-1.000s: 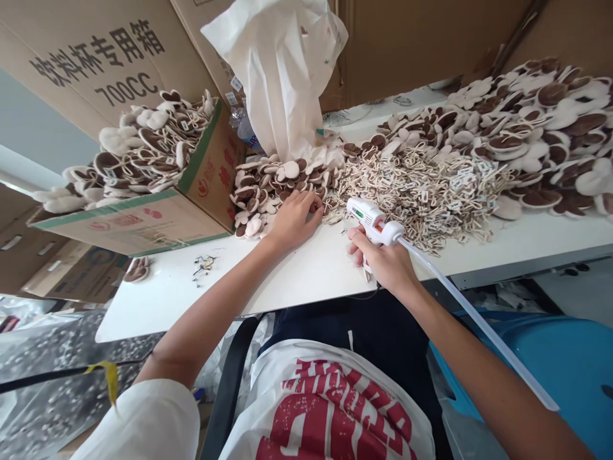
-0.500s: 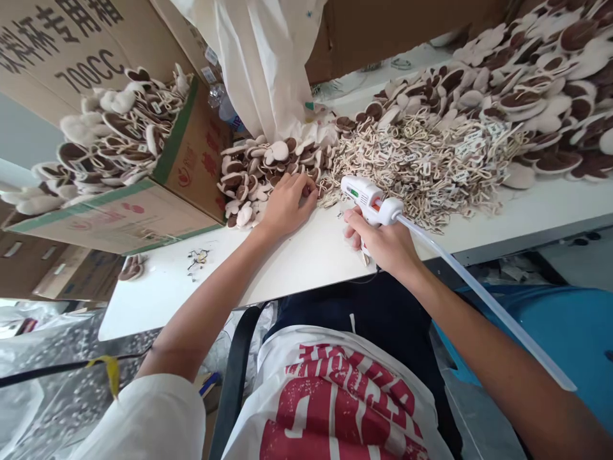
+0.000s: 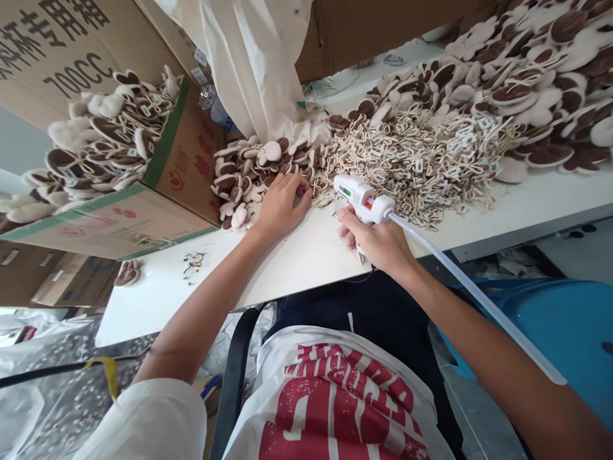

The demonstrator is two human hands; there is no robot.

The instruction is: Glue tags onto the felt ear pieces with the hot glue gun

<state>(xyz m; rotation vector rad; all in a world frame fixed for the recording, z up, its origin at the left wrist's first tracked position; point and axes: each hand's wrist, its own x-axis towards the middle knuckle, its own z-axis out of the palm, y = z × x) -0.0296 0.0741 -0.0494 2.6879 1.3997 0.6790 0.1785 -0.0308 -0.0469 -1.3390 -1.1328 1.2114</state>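
Observation:
My right hand grips a white hot glue gun, its nozzle end toward the left. A long clear glue stick sticks out of the gun's back and slants over my right forearm. My left hand rests at the front edge of a heap of small brown-and-cream plush pieces. Its thumb and fingers curl around a brown plush piece, which is mostly hidden by them. Close beyond the glue gun lies a dense pile of cream cord loops with small printed labels.
At left a cardboard box overflows with bigger plush pieces. More plush pieces are heaped at the back right. A white plastic bag hangs behind. Small scraps lie on the white table; a blue stool stands at right.
The view has shifted slightly, so the scene sits a little further left. My left fingers have moved slightly at the heap, and more brown shows between them. The glue gun stays in my right hand.

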